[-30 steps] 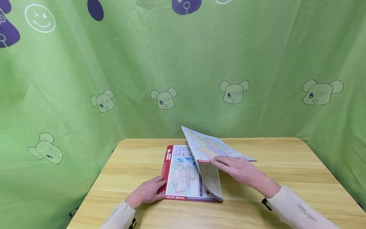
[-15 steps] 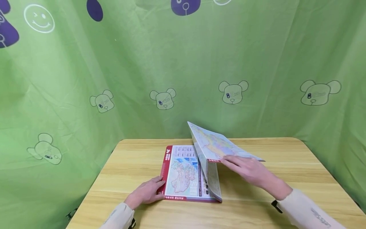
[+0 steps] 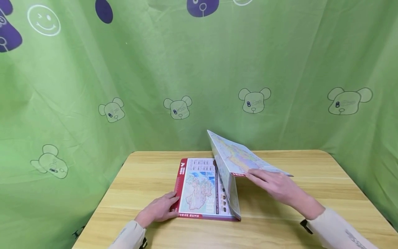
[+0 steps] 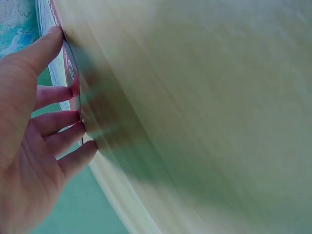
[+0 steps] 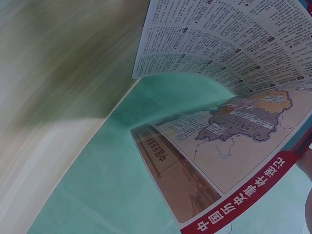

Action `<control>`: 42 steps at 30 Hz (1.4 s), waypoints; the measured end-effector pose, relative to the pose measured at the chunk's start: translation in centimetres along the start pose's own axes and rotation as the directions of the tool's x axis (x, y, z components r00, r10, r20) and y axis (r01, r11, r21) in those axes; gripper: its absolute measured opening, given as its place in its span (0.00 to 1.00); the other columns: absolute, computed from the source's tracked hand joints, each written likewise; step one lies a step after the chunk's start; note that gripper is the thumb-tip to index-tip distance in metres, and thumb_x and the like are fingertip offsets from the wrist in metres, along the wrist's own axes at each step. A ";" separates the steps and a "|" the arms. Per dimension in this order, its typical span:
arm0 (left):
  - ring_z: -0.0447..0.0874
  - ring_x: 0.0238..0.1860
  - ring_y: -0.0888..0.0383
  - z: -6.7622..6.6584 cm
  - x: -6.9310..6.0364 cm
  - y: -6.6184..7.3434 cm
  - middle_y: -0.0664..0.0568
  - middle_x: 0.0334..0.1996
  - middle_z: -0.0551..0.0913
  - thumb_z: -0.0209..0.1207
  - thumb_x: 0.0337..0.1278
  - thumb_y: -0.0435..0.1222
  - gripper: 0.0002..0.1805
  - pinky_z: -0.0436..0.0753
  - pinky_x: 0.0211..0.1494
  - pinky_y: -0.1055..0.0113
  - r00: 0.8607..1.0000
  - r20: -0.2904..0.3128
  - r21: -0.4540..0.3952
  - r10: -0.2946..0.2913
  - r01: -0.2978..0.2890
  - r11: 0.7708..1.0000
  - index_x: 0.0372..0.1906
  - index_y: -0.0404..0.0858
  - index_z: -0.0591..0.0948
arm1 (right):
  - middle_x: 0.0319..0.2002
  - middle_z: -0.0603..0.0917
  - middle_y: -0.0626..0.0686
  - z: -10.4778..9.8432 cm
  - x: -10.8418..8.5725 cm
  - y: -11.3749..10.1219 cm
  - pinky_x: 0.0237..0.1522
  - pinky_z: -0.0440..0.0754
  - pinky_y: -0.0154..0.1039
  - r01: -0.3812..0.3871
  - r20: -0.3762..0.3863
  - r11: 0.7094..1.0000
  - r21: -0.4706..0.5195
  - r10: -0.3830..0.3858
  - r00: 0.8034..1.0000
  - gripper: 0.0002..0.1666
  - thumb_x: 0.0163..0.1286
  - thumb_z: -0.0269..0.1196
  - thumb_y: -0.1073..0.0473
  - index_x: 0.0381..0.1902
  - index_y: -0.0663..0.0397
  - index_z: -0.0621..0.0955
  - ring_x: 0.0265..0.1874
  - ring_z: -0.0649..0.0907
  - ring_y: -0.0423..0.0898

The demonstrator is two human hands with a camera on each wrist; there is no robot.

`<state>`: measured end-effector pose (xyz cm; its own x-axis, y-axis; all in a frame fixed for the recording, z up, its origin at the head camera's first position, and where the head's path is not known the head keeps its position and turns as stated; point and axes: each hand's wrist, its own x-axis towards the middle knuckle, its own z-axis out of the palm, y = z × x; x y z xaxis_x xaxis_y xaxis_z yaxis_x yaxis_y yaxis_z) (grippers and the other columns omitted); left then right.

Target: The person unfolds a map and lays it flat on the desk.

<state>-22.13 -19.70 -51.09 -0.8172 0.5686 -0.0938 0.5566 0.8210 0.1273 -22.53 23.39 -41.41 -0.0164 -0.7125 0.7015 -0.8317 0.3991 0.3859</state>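
Observation:
A folding map [image 3: 199, 192] with a red border lies on the table, printed with a map and rows of small text. My left hand [image 3: 159, 207] rests at its left edge, and in the left wrist view the fingertips touch that edge. My right hand [image 3: 276, 186] pinches the near edge of a raised map panel [image 3: 237, 155], which tilts up to the right of the flat part. The right wrist view shows the panel's printed underside [image 5: 253, 131] curving, with part of a finger [image 5: 308, 195] at its red strip.
The wooden table [image 3: 335, 193] has rounded far corners. A green curtain [image 3: 217, 62] with bear faces hangs behind and at both sides. Dark bands [image 3: 306, 226] circle the cuffs.
My right hand has moved right with the raised panel, which swings right and uncovers more of the flat part's right side. The left hand has hardly moved.

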 end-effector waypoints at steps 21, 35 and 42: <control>0.64 0.66 0.44 -0.1 0.0 0.0 0.39 0.67 0.65 0.56 0.58 0.57 0.38 0.68 0.65 0.53 1.000 0.002 -0.007 0.009 -0.009 1.000 0.65 0.34 0.70 | 0.46 0.83 0.57 -0.9 -1.4 0.6 0.30 0.83 0.44 -0.041 -0.015 0.998 -0.043 0.040 0.999 0.23 0.75 0.38 0.68 0.50 0.63 0.80 0.37 0.85 0.52; 0.64 0.66 0.45 0.0 -0.1 -0.1 0.40 0.67 0.64 0.55 0.58 0.58 0.39 0.68 0.65 0.53 1.000 0.011 -0.016 -0.010 0.010 1.000 0.66 0.35 0.70 | 0.45 0.83 0.59 -2.4 -1.7 1.3 0.26 0.83 0.47 -0.019 0.008 0.997 -0.070 0.020 1.000 0.23 0.75 0.37 0.68 0.52 0.62 0.79 0.36 0.84 0.53; 0.64 0.66 0.45 -0.1 -0.2 -0.1 0.40 0.67 0.65 0.56 0.58 0.57 0.38 0.68 0.64 0.53 1.000 0.004 -0.018 -0.007 0.007 1.000 0.65 0.35 0.70 | 0.46 0.83 0.60 -3.3 -2.5 1.8 0.26 0.82 0.48 -0.025 0.022 0.997 -0.073 0.027 0.999 0.22 0.76 0.37 0.67 0.51 0.61 0.79 0.36 0.84 0.55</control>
<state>-22.05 -19.91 -51.02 -0.8206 0.5630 -0.0982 0.5481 0.8239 0.1441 -22.14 27.74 -40.48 -0.0509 -0.7140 0.6983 -0.7882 0.4580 0.4109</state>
